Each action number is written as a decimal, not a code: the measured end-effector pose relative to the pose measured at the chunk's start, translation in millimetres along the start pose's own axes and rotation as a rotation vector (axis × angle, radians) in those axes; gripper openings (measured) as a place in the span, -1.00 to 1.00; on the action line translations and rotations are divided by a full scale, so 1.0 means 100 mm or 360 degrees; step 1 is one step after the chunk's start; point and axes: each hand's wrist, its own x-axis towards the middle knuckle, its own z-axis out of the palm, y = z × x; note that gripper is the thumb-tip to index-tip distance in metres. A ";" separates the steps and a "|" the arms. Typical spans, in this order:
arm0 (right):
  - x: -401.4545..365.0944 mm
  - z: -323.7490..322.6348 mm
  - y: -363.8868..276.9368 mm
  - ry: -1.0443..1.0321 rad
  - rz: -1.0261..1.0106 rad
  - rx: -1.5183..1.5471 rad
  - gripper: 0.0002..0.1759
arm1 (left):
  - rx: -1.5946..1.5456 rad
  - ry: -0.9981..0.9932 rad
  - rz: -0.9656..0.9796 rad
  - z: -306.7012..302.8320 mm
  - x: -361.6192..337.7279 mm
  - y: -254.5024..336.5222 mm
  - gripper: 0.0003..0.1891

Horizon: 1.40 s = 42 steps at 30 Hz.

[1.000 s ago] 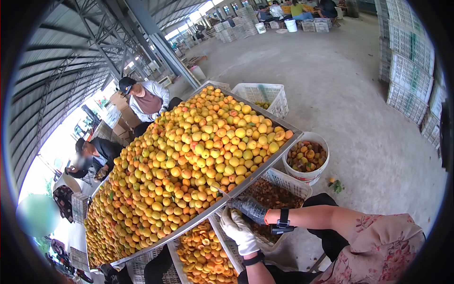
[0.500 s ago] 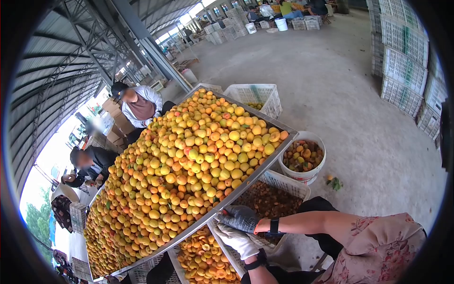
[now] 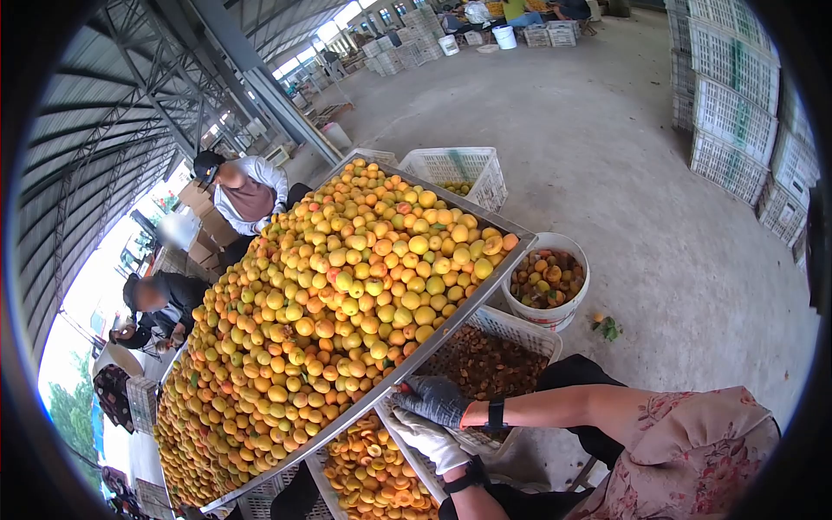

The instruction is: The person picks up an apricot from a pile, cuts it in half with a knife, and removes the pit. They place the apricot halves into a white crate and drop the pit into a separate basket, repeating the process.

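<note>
My right hand (image 3: 433,401), in a dark grey glove, is at the metal edge of the fruit table (image 3: 468,305), its fingers curled closed around something small that I cannot make out. Just below and touching it, my left hand (image 3: 431,440) wears a white glove; its fingers are pressed together, partly hidden by the right hand, and what they hold cannot be seen. A large heap of yellow-orange apricots (image 3: 338,286) covers the table. Under the hands is a crate of halved apricots (image 3: 373,472). Another crate, with brown pits (image 3: 494,364), is beside the right hand.
A white bucket (image 3: 555,316) with fruit scraps stands at the table corner, near a white crate (image 3: 498,178). Two people (image 3: 251,195) work across the table. Stacked crates (image 3: 735,113) stand at the right. A leafy scrap (image 3: 608,328) lies on the floor.
The view has shifted slightly, so the table, bucket and crates appear a little further up and left. Both hands stay together at the table edge.
</note>
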 end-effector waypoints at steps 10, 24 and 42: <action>0.05 -0.14 0.08 -0.0251 -0.0185 -0.0160 -0.69 | -0.0264 -0.0547 -0.0077 -0.05 0.17 -0.28 -0.51; 0.15 -0.18 0.19 -0.0467 -0.0502 0.0004 -0.81 | -0.0650 -0.0528 -0.0913 -0.38 0.33 -0.24 -0.47; 0.14 -0.17 0.07 -0.0642 0.0744 0.1769 -0.75 | -0.1016 -0.0400 -0.0465 -0.49 0.11 0.64 -0.48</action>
